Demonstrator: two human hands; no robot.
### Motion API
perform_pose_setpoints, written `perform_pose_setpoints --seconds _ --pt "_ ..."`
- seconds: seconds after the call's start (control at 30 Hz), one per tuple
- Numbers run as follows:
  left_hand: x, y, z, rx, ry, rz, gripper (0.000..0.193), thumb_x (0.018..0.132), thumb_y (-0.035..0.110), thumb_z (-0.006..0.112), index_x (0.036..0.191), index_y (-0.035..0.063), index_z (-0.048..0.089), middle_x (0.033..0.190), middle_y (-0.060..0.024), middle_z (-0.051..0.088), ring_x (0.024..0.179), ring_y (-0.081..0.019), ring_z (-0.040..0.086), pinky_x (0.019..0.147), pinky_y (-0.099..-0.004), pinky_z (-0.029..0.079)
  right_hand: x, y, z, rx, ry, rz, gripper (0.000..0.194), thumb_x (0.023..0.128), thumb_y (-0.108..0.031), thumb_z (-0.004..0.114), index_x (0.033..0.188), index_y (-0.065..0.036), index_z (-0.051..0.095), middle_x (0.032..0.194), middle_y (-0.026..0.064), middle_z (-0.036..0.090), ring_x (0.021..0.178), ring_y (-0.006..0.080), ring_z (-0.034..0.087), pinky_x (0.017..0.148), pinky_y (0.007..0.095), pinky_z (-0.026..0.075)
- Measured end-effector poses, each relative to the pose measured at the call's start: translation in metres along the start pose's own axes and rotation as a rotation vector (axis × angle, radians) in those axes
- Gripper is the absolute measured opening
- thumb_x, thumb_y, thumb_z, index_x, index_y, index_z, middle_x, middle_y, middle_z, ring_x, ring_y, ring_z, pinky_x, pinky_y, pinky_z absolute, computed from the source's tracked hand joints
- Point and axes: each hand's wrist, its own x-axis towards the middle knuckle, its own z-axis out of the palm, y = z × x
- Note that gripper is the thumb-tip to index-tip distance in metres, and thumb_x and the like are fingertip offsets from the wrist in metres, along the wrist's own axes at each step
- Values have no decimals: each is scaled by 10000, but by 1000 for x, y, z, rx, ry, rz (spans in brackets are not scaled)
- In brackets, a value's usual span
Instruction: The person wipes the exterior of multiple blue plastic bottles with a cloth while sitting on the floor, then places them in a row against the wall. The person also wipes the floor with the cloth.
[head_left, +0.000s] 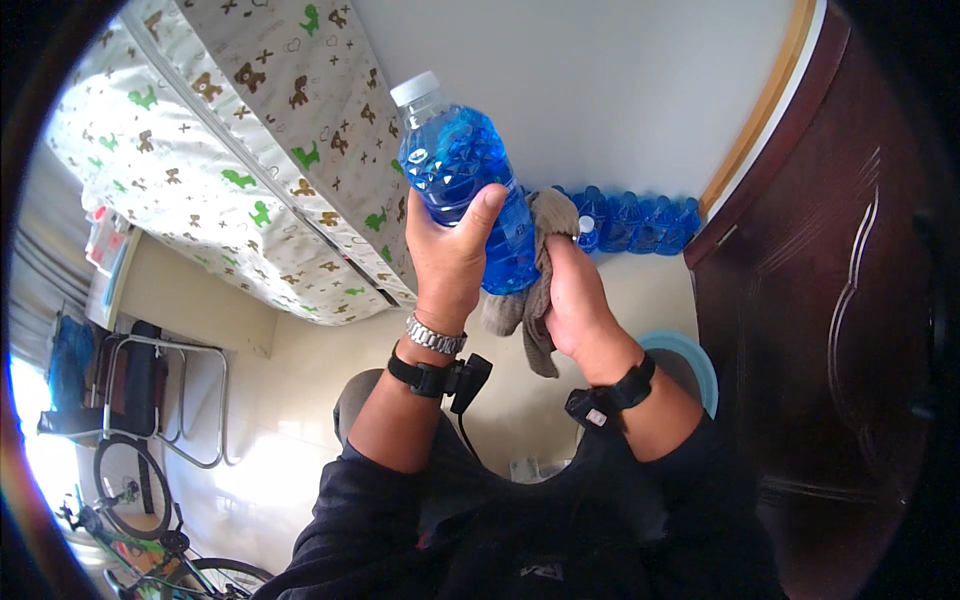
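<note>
My left hand (448, 259) grips a clear plastic bottle (459, 161) of blue liquid around its middle, the thumb across the front. The bottle leans to the upper left, its white cap (415, 88) on. In my right hand (581, 304) is a brown-grey cloth (553, 214), bunched against the bottle's right side and lower end. Part of the cloth hangs below the bottle, and my right fingers are mostly hidden behind it.
Several blue-filled bottles (630, 221) line the wall at the floor. A light-blue basin (697, 367) sits by my right knee, beside a dark wooden door (795, 315). At left are a patterned fabric wardrobe (247, 187), a metal-framed chair (169, 345) and a bicycle (142, 555).
</note>
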Motion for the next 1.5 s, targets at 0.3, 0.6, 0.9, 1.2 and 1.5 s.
perform_pose_setpoints --seconds 0.3,0.6,0.9,1.2,1.5 --pt "4 7 -3 171 -20 -49 624 1080 489 843 1402 -3 635 1249 -94 772 1093 -158 713 985 -357 600 -5 1 -15 -691 -196 -446 402 1257 -361 541 1428 -23 676 1178 2 712 964 105 603 840 313 529" --pt "-15 11 -2 100 -477 -370 790 1087 541 814 1557 -53 588 1341 -139 775 1205 -175 718 1067 -368 603 7 -47 -27 -375 -109 -568 451 1137 -234 707 1533 -37 615 1360 45 737 1146 136 681 1003 329 550" --pt "-27 -11 13 471 -320 -147 1007 1045 701 777 1504 -160 530 1224 -249 782 1102 -290 786 960 -437 634 13 -50 -29 -786 -14 -723 466 1091 -108 694 1541 -15 618 1366 70 759 1273 206 702 1124 369 545" --pt "-31 -3 0 -57 -518 -336 826 1169 444 717 1761 5 344 1593 -163 613 1454 -262 602 1221 -420 502 20 -59 -15 -43 24 -480 494 1132 -402 690 1522 -98 704 1417 51 761 1276 192 721 1119 396 578" --pt "-38 -6 5 -284 -531 -590 951 1041 293 903 1792 129 342 1592 -100 627 1439 -217 629 1207 -457 558 11 -55 -22 -156 -103 -490 506 1185 -354 587 1612 -90 655 1515 63 729 1372 200 686 1211 383 516"
